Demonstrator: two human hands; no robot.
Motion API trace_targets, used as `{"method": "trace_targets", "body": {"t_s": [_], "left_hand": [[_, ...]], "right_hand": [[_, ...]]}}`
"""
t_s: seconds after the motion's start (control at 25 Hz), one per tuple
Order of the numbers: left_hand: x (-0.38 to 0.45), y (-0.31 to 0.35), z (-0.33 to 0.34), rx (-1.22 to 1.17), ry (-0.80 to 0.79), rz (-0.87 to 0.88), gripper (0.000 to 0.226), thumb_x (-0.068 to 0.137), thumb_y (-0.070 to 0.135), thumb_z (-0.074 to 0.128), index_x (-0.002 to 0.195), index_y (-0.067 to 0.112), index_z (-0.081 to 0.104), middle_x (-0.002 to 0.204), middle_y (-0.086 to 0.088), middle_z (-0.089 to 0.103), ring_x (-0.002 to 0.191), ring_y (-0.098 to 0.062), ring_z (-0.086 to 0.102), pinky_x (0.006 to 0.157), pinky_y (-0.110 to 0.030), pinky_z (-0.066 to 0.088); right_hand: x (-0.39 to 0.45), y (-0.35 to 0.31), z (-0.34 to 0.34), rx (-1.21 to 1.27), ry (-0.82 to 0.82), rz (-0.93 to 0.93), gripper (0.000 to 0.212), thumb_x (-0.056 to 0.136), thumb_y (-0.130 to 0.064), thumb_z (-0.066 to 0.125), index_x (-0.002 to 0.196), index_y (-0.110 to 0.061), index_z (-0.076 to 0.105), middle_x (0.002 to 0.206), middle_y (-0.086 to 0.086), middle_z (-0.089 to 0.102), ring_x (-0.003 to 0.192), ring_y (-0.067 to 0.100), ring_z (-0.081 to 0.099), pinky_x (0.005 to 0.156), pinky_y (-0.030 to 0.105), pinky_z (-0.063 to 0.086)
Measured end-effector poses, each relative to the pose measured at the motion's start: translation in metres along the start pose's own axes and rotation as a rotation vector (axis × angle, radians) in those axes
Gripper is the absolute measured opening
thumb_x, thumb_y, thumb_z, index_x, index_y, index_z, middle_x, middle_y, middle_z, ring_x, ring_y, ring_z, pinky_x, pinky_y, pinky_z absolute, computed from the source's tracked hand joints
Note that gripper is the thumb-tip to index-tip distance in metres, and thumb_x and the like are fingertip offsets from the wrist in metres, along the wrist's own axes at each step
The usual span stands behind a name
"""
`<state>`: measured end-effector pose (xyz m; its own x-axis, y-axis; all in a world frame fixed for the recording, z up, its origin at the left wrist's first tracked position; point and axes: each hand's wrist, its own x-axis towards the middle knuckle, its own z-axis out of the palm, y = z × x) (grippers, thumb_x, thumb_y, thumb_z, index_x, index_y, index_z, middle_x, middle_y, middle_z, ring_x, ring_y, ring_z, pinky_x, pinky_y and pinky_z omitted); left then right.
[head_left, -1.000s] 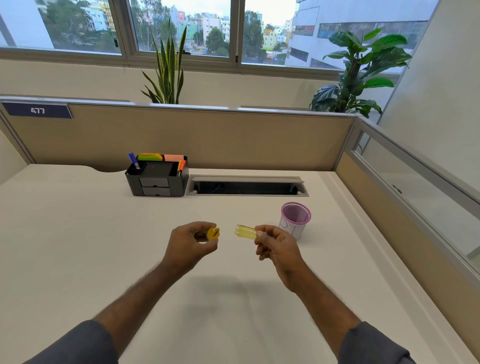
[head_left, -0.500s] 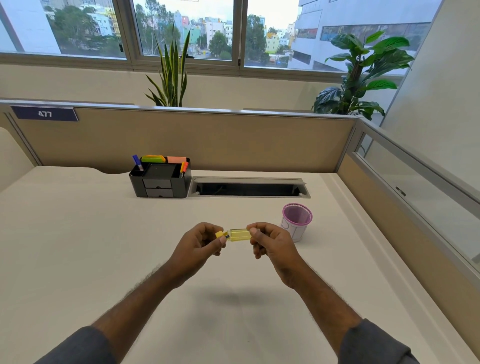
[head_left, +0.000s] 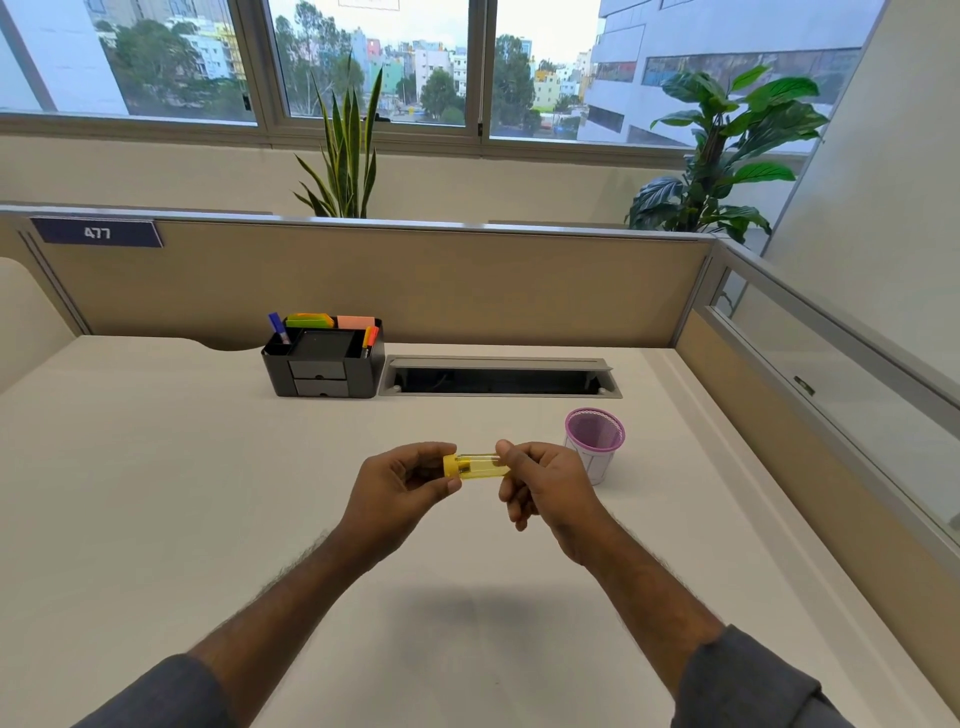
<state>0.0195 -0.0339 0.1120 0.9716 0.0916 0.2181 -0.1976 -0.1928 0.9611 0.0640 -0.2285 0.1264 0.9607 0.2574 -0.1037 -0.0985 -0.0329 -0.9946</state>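
Observation:
A small clear yellow tube (head_left: 484, 465) lies level in the air above the white desk (head_left: 156, 493), between my two hands. My right hand (head_left: 548, 480) pinches its right end. A yellow cap (head_left: 450, 465) sits on its left end, and my left hand (head_left: 402, 480) pinches that cap between thumb and fingers. Both hands hover over the middle of the desk.
A pink mesh cup (head_left: 595, 441) stands just right of my right hand. A black desk organiser (head_left: 324, 366) with pens and sticky notes sits at the back, beside a grey cable slot (head_left: 501, 376). Beige partition walls (head_left: 415, 280) close the back and right.
One second ago the cap and the tube were apart, one in each hand. My hands came together and the cap now sits on the tube's left end.

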Motion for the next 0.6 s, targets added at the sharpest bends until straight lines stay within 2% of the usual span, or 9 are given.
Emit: {"method": "trace_targets", "body": {"t_s": [0.16, 0.28, 0.4, 0.6], "left_hand": [[-0.0002, 0.0018, -0.0003, 0.083, 0.041, 0.078, 0.041, 0.074, 0.0, 0.079, 0.105, 0.026, 0.072, 0.098, 0.004, 0.076, 0.09, -0.013, 0.073, 0.079, -0.02, 0.058], [-0.0008, 0.0021, 0.001, 0.129, 0.032, 0.111, 0.043, 0.073, 0.0, 0.08, 0.106, 0.026, 0.072, 0.099, 0.005, 0.076, 0.089, -0.011, 0.072, 0.08, -0.02, 0.058], [-0.0007, 0.0008, 0.0036, 0.144, 0.036, 0.098, 0.043, 0.074, 0.001, 0.079, 0.108, 0.026, 0.071, 0.098, 0.007, 0.075, 0.089, -0.01, 0.072, 0.081, -0.022, 0.059], [-0.0008, -0.0019, 0.0081, 0.133, 0.04, 0.077, 0.039, 0.075, 0.004, 0.079, 0.111, 0.016, 0.072, 0.098, 0.008, 0.075, 0.09, -0.009, 0.072, 0.083, -0.024, 0.059]], "right_hand": [[-0.0011, -0.0031, 0.0029, -0.021, 0.032, 0.036, 0.048, 0.079, -0.054, 0.061, 0.086, -0.007, 0.07, 0.051, 0.007, 0.063, 0.035, 0.017, 0.051, 0.037, 0.022, 0.043], [-0.0019, -0.0045, 0.0037, -0.046, 0.051, 0.048, 0.054, 0.076, -0.057, 0.061, 0.085, -0.005, 0.069, 0.047, 0.005, 0.06, 0.034, 0.016, 0.048, 0.036, 0.021, 0.041], [-0.0015, -0.0058, 0.0047, -0.055, 0.08, 0.056, 0.05, 0.08, -0.054, 0.06, 0.083, -0.004, 0.067, 0.046, 0.003, 0.06, 0.034, 0.015, 0.048, 0.036, 0.02, 0.042], [0.0004, -0.0045, 0.0085, -0.057, 0.121, 0.069, 0.043, 0.087, -0.048, 0.058, 0.077, -0.007, 0.065, 0.044, 0.001, 0.057, 0.033, 0.013, 0.045, 0.037, 0.02, 0.042]]}}
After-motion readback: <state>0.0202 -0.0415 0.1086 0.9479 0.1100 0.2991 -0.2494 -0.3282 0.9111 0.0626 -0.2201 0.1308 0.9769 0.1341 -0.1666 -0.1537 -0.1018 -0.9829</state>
